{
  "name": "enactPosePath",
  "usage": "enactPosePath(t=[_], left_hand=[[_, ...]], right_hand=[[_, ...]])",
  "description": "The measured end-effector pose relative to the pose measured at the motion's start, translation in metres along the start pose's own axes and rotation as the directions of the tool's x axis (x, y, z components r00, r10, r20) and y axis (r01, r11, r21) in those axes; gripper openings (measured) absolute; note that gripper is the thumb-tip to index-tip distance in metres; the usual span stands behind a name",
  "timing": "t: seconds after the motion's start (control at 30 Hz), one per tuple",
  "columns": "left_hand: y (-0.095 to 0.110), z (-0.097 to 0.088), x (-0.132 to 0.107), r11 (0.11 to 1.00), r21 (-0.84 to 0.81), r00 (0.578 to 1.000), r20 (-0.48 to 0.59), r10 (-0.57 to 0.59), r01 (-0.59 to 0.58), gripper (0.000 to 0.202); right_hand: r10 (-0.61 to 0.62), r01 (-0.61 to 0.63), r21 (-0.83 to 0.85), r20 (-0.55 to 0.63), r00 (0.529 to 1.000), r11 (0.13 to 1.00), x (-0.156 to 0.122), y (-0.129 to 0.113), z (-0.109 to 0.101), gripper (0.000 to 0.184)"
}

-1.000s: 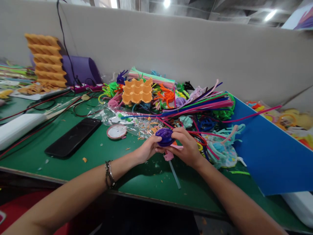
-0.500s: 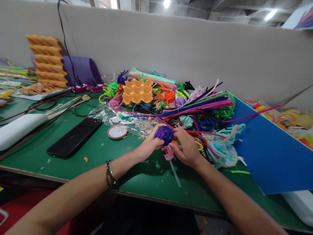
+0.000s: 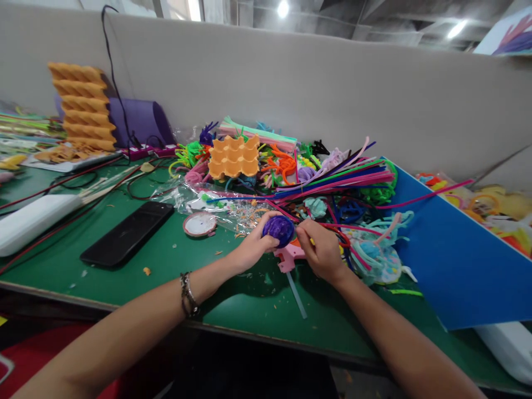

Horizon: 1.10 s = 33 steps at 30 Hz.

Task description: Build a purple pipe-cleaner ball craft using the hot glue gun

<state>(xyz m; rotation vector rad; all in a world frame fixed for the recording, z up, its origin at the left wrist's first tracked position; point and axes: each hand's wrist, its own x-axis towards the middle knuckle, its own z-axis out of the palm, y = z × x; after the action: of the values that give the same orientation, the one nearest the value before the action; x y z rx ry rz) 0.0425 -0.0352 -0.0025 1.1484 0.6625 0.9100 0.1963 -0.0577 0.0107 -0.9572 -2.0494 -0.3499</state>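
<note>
My left hand (image 3: pixel 252 249) grips a round purple coil of pipe cleaner (image 3: pixel 279 229) just above the green table (image 3: pixel 166 260). My right hand (image 3: pixel 321 250) sits right of the coil, fingers pinched together near its edge; what they pinch is too small to make out. Under both hands lies a pink glue gun (image 3: pixel 290 256) with a clear glue stick (image 3: pixel 296 295) pointing toward me. A bracelet circles my left wrist.
A heap of coloured pipe cleaners (image 3: pixel 332 180) and an orange egg tray (image 3: pixel 234 157) lie behind the hands. A black phone (image 3: pixel 127 233) and a round white lid (image 3: pixel 199 224) sit at left, a blue sheet (image 3: pixel 449 249) at right, stacked orange trays (image 3: pixel 82 105) far left.
The purple coil has turned from flat to facing me in my left hand. My right hand has slid off it to its right side.
</note>
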Motion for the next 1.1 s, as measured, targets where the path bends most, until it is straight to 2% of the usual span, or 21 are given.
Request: enactPosePath(t=[0.1,0.2,0.3,0.37,0.43,0.5,0.6,0.67,0.73,0.9,1.03,1.1], left_hand=[[-0.001,-0.002,0.001,1.0,0.007,1.0,0.007,-0.003,0.003,0.052],[-0.002,-0.004,0.001,1.0,0.03,0.999,0.033,0.006,-0.007,0.051],[-0.001,-0.004,0.001,0.988,0.115,0.993,0.073,0.094,-0.102,0.049],[-0.001,-0.002,0.002,0.959,0.181,0.974,0.104,0.203,-0.219,0.047],[-0.001,-0.001,0.002,0.927,0.223,0.952,0.136,0.276,-0.301,0.046],[-0.002,0.0,0.003,0.915,0.242,0.944,0.159,0.289,-0.321,0.046],[-0.004,-0.001,0.004,0.91,0.259,0.942,0.18,0.284,-0.323,0.047],[-0.006,-0.002,0.004,0.915,0.262,0.946,0.189,0.263,-0.306,0.048],[-0.006,-0.003,0.004,0.926,0.258,0.955,0.189,0.23,-0.275,0.049],[-0.006,-0.003,0.004,0.917,0.281,0.953,0.185,0.24,-0.285,0.048],[-0.004,-0.004,0.004,0.903,0.3,0.942,0.229,0.245,-0.308,0.048],[-0.005,-0.004,0.004,0.89,0.317,0.935,0.246,0.255,-0.326,0.048]], right_hand=[[0.271,-0.262,0.191,-0.022,0.962,0.946,0.0,0.005,-0.002,0.031],[0.489,-0.432,0.454,-0.011,0.872,0.78,0.004,0.01,-0.003,0.031],[0.611,-0.502,0.654,0.077,0.788,0.565,0.009,0.013,-0.004,0.031],[0.624,-0.549,0.684,0.173,0.762,0.48,0.01,0.015,-0.004,0.03],[0.604,-0.579,0.65,0.224,0.765,0.492,0.01,0.015,-0.005,0.029],[0.567,-0.575,0.589,0.226,0.792,0.567,0.008,0.015,-0.005,0.029],[0.465,-0.545,0.514,0.288,0.837,0.662,0.006,0.013,-0.005,0.029],[0.401,-0.543,0.483,0.371,0.838,0.687,0.006,0.011,-0.006,0.03],[0.373,-0.538,0.457,0.404,0.835,0.709,0.007,0.009,-0.006,0.032],[0.402,-0.524,0.423,0.347,0.847,0.739,0.006,0.011,-0.005,0.034],[0.567,-0.597,0.468,0.223,0.793,0.652,0.005,0.02,-0.002,0.036],[0.625,-0.593,0.518,0.135,0.769,0.616,0.004,0.024,-0.001,0.036]])
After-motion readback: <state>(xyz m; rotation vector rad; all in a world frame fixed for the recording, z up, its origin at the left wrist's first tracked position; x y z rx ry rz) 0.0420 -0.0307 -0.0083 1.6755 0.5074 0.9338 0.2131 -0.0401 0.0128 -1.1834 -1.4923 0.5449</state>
